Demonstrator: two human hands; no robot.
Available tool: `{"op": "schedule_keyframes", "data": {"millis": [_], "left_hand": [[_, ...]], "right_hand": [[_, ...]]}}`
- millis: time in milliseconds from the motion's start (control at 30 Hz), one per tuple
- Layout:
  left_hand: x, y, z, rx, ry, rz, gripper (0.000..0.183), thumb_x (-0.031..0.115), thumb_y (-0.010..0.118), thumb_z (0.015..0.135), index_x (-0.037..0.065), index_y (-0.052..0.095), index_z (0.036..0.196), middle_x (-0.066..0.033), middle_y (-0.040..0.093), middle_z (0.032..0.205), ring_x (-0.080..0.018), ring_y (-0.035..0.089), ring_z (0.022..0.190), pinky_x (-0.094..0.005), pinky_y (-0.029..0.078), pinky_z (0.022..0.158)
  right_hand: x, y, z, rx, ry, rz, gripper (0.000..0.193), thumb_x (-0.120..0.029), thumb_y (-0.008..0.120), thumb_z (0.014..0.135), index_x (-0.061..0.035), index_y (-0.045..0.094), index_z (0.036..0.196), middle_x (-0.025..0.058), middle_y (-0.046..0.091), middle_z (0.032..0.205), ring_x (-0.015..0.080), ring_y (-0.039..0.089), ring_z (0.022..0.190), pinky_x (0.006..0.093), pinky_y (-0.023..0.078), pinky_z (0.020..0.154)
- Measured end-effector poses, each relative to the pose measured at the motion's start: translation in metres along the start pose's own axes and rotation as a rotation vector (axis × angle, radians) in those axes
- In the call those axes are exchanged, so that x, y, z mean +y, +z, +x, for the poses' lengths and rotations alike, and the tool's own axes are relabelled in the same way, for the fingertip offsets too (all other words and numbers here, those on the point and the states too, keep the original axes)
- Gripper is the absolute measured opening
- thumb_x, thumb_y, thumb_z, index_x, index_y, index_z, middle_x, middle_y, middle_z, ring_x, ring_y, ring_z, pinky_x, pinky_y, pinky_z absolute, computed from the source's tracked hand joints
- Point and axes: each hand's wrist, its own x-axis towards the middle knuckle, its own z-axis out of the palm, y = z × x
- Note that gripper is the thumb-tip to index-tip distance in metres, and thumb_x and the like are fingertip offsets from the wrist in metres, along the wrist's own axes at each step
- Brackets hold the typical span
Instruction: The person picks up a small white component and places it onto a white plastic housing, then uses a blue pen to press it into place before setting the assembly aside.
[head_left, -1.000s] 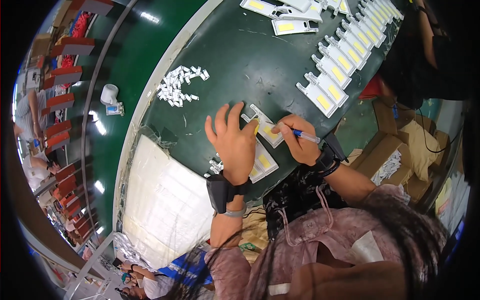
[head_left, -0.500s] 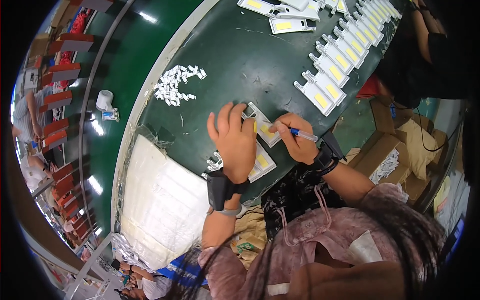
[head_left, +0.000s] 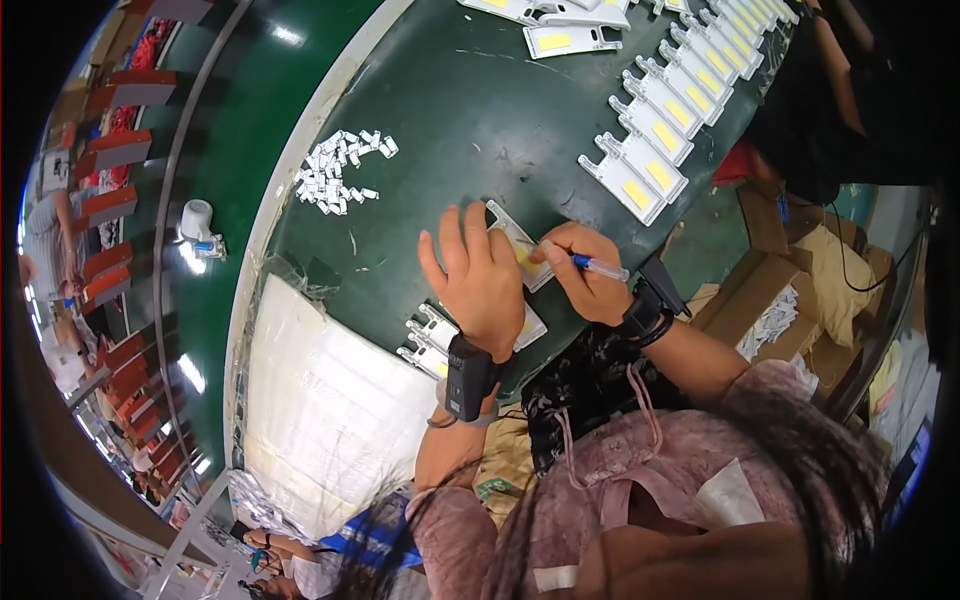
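White with a yellow patch, one panel (head_left: 511, 230) lies on the green table (head_left: 430, 110) under both hands, apparently partway through being worked on. The left hand (head_left: 477, 285) spreads its fingers over the panel's left side, seemingly steadying rather than gripping it; the right hand (head_left: 588, 272) pinches a blue-and-clear pen-like tool (head_left: 603, 267) in its fingers, tip at the patch (whether it touches, I cannot tell). At two o'clock, a long overlapping row of similar panels (head_left: 662, 130) looks finished, though that is a guess. Probably left: a loose heap (head_left: 560, 42) at twelve, partly hidden panels (head_left: 430, 342) at seven, small white pieces (head_left: 325, 174) at ten.
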Motion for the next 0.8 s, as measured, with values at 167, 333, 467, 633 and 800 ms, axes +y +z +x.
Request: {"op": "schedule_keyframes", "data": {"millis": [167,333,467,633,800], "left_hand": [[0.004,-0.001,-0.001,-0.007,-0.011,0.015,0.015,0.012,0.067,0.074,0.008,0.067,0.088,-0.0032,0.06,0.124,-0.0298,0.049,0.128,-0.0545,0.031,0.109],[-0.007,0.011,-0.012,0.074,-0.027,-0.085,0.02,0.012,0.068,0.072,0.011,0.069,0.091,-0.0013,0.061,0.12,-0.0297,0.052,0.124,-0.0536,0.033,0.107],[-0.009,0.015,-0.015,0.121,-0.1,-0.216,0.028,0.012,0.07,0.07,0.013,0.07,0.097,-0.0005,0.063,0.117,-0.0305,0.054,0.121,-0.0533,0.034,0.105],[-0.006,0.007,-0.022,0.085,-0.078,-0.088,0.03,0.018,0.069,0.076,0.013,0.069,0.106,-0.0024,0.061,0.125,-0.0313,0.052,0.123,-0.0534,0.033,0.106],[-0.001,0.011,-0.041,-0.021,-0.069,-0.066,0.035,0.03,0.064,0.089,0.012,0.066,0.12,-0.0051,0.056,0.136,-0.0317,0.049,0.127,-0.0548,0.03,0.108]], "right_hand": [[0.001,0.003,0.001,0.077,-0.017,0.026,0.007,-0.008,0.063,0.094,-0.0022,0.063,0.091,0.0112,0.066,0.082,0.0299,0.062,0.07,0.0365,0.047,0.064],[-0.001,0.003,0.003,0.057,-0.02,0.034,0.007,-0.008,0.063,0.093,-0.0021,0.063,0.09,0.0116,0.066,0.082,0.0299,0.062,0.069,0.0369,0.047,0.064],[-0.001,-0.002,0.0,-0.025,-0.019,-0.027,0.011,-0.008,0.055,0.099,-0.0007,0.062,0.096,0.013,0.069,0.087,0.0247,0.066,0.078,0.0347,0.051,0.071],[-0.005,-0.003,0.002,-0.03,0.034,0.022,0.015,-0.01,0.053,0.101,0.0002,0.063,0.096,0.0139,0.069,0.092,0.0245,0.065,0.081,0.0353,0.051,0.075],[-0.012,-0.008,0.001,-0.052,0.053,0.032,0.017,-0.012,0.049,0.104,0.0007,0.06,0.098,0.013,0.064,0.094,0.0176,0.063,0.082,0.0302,0.051,0.074]]}}
